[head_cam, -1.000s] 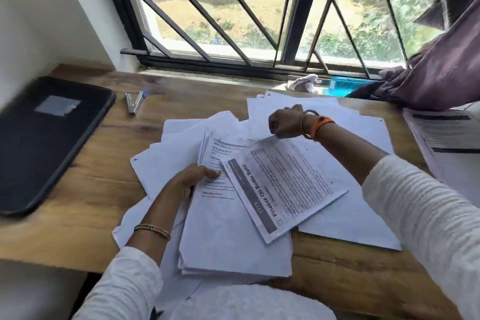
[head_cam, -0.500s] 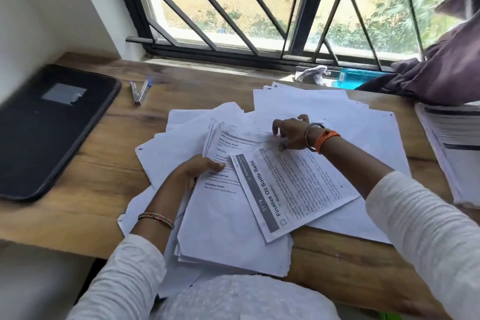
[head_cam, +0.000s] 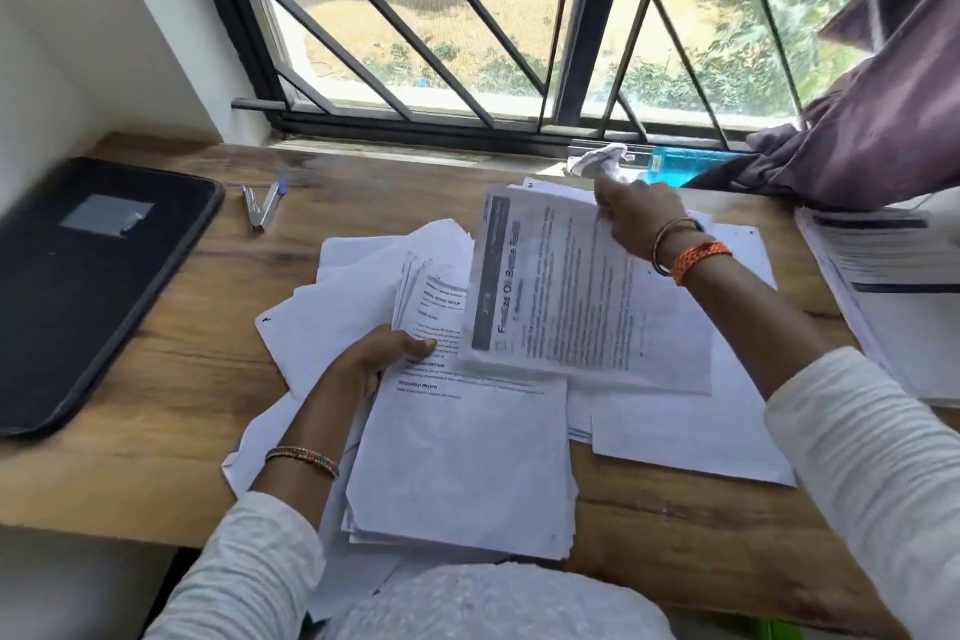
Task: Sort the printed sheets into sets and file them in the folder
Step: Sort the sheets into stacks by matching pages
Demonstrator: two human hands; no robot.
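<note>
Motion-blurred print on lifted sheet

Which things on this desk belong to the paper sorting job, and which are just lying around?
Part of the job:
black folder
lifted printed sheet
stack of sheets
loose sheets

Lying about:
pens
crumpled cloth
blue bottle
purple curtain
</note>
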